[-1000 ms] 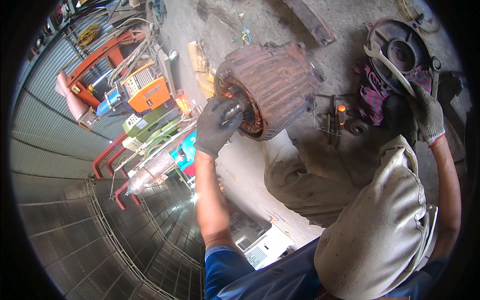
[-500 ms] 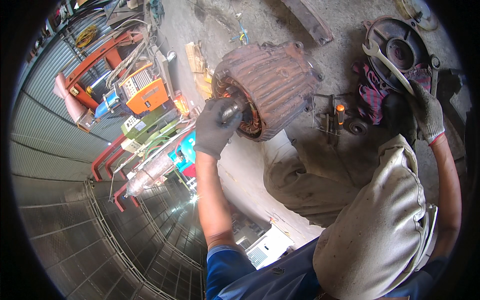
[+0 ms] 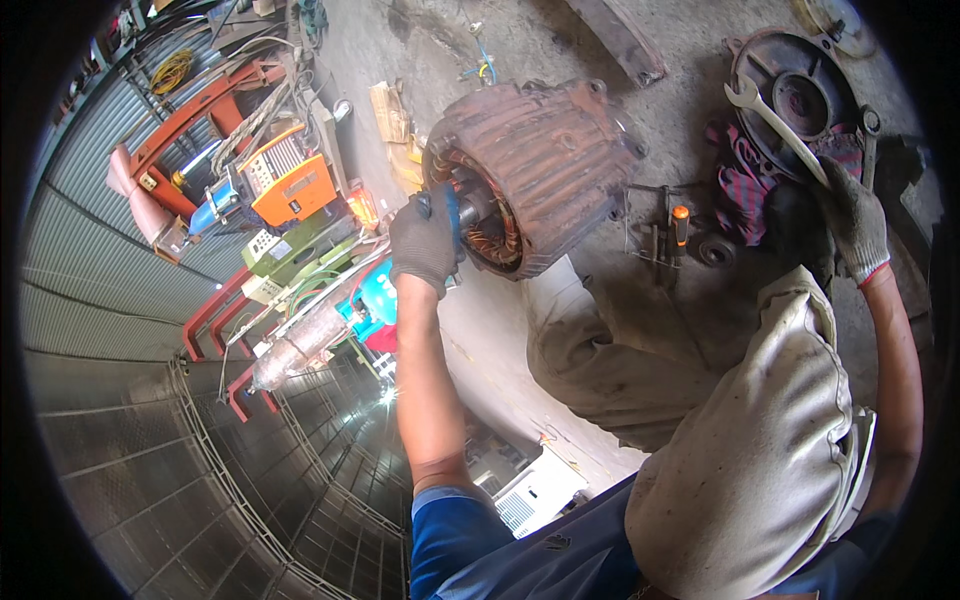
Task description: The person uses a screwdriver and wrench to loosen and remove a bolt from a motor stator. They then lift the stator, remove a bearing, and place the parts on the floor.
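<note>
My left hand [image 3: 424, 243], in a dark glove, is closed over the outer end of the motor shaft [image 3: 478, 207]. The shaft sticks out of the open end of a rusty, ribbed motor housing [image 3: 545, 165], where copper windings [image 3: 497, 250] line the inside. My fingertips are partly hidden behind the hand, and a blue patch shows along its inner edge. Far to the right, my gloved right hand [image 3: 853, 222] holds a wrench [image 3: 780, 125] by its lower end. Its open jaw points up and left, over a round motor end cover [image 3: 800, 95].
An orange-handled screwdriver [image 3: 681, 228] and a dark ring [image 3: 714, 252] lie right of the motor. A striped cloth [image 3: 740, 195] is under the cover, with another wrench [image 3: 869, 150] beside it. At left stand an orange machine [image 3: 295, 190] and a gas cylinder [image 3: 300, 350]. A steel bar [image 3: 615, 40] lies beyond.
My left hand has turned and shifted slightly down at the shaft; the bright shaft end it gripped is now covered by the hand. My right hand and the wrench have barely moved.
</note>
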{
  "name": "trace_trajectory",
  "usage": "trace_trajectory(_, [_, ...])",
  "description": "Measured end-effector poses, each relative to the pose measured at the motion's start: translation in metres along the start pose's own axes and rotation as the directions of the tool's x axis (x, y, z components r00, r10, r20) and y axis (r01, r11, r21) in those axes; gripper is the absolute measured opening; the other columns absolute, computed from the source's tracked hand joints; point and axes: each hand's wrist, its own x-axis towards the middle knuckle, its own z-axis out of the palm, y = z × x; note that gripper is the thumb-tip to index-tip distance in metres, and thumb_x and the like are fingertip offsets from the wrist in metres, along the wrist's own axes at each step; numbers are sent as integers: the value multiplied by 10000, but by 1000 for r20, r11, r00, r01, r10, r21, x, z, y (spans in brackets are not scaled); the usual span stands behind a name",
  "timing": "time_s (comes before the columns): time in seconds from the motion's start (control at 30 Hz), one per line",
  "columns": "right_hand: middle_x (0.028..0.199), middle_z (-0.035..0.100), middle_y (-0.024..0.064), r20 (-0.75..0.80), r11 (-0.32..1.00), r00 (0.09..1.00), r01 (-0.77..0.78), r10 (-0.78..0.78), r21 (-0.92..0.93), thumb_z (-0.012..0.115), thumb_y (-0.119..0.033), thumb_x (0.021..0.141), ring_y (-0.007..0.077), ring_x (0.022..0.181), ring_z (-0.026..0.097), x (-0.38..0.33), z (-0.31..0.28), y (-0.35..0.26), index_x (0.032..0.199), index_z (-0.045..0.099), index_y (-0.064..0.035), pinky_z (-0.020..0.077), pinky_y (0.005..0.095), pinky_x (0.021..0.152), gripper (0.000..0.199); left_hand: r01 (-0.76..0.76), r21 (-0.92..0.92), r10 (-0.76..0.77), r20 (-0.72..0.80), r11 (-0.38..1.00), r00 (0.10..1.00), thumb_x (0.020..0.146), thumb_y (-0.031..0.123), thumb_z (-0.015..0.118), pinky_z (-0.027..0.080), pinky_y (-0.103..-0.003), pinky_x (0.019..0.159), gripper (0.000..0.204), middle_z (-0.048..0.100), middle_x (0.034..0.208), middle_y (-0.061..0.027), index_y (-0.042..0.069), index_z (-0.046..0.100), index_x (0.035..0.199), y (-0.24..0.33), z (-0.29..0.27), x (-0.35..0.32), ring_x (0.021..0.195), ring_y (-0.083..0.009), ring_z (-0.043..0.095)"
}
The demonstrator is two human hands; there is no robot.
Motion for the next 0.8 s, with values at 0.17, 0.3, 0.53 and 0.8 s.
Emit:
trace_trajectory(0.17, [1151, 694, 186, 1, 998, 1000, -26, 26, -50, 667, -188, 904, 384, 1032, 670, -1, 3, 4, 1306, 635, -108, 555, 440, 844, 411, -338, -28, 337, 200, 941, 920, 955, 322, 655, 534, -331, 618, 329, 673, 801, -91, 14, 667, 1069, -13, -12, -2, 718, -208, 691])
trace_trajectory(0.3, [1154, 695, 185, 5, 999, 1000, -28, 28, -15, 666, -194, 908, 378, 1037, 674, 0, 4, 2, 1309, 632, -103, 555, 436, 852, 412, -776, 339, 790, 132, 532, 599, 863, 298, 741, 550, -417, 750, 398, 695, 939, -158, 37, 662, 1153, -26, -13, -6, 827, -344, 698])
trace_trajectory(0.53, [1139, 699, 186, -13, 1000, 1000, -13, 12, -8, 654, -202, 921, 379, 1020, 680, 1, 2, -3, 1296, 640, -109, 557, 441, 841, 386, -634, 546, 646, 205, 548, 735, 833, 373, 758, 554, -429, 753, 455, 719, 916, -187, 89, 678, 1180, -19, -17, -6, 857, -379, 703])
trace_trajectory(0.8, [1140, 696, 191, -21, 1000, 1000, -11, 10, -12, 652, -203, 920, 381, 1025, 677, 1, 2, -3, 1298, 638, -109, 555, 446, 845, 389, -371, 119, 380, -57, 921, 923, 951, 305, 659, 557, -339, 705, 345, 733, 804, -120, 10, 700, 1126, -25, 7, -3, 732, -224, 714])
